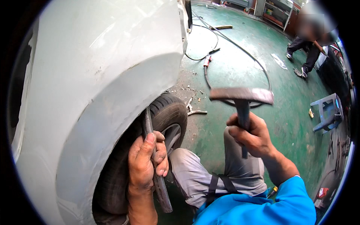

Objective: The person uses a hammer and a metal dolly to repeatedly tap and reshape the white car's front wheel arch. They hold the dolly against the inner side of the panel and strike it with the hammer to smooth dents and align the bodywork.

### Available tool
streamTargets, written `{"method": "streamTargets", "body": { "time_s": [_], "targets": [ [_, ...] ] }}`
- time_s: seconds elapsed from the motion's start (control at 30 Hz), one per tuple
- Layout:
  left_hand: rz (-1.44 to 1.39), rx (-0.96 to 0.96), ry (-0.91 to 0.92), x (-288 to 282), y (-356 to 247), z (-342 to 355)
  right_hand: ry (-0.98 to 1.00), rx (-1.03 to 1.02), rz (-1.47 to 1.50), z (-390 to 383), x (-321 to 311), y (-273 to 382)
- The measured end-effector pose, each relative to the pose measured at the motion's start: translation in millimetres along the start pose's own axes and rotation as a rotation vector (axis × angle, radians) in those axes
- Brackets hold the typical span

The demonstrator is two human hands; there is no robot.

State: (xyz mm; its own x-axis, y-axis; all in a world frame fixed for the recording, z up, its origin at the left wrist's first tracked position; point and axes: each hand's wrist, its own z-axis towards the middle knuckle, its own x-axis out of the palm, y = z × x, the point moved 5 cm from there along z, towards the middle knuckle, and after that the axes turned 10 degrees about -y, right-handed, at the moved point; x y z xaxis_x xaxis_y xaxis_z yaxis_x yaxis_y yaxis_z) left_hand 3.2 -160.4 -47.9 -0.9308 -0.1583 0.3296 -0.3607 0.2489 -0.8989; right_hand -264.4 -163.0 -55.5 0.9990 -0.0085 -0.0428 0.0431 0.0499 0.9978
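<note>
My right hand (254,137) has its fingers closed around the grey-handled hammer with a rust-brown metal head (243,112), raised apart from the long grey metal bar (162,189) my left hand (144,159) grips, fingers wrapped. The bar's top meets the whitish painted wheel-arch edge (112,101) beside the black rubber tyre (174,112). I judge the work unfinished; dark scuffs mark the arch.

- Tire (179,112) under pale car panel (93,56)
- Left hand (144,159) beside tire, gripping metal bar (163,197)
- Right hand (255,137) right of tire, holding hammer (243,96)
- Blue-grey stool (332,120) well right of tire
</note>
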Motion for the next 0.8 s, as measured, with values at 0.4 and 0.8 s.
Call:
{"method": "streamTargets", "body": {
  "time_s": [0.4,0.8],
  "targets": [
    [0.126,-0.049,0.074,-0.7,-10.5,10.8,-0.365,-0.312,0.238,50.6,103.4,-73.5],
    [0.163,-0.046,0.153,-8.1,-12.1,15.9,-0.38,-0.422,0.32,52.1,97.6,-55.8]
  ]
}}
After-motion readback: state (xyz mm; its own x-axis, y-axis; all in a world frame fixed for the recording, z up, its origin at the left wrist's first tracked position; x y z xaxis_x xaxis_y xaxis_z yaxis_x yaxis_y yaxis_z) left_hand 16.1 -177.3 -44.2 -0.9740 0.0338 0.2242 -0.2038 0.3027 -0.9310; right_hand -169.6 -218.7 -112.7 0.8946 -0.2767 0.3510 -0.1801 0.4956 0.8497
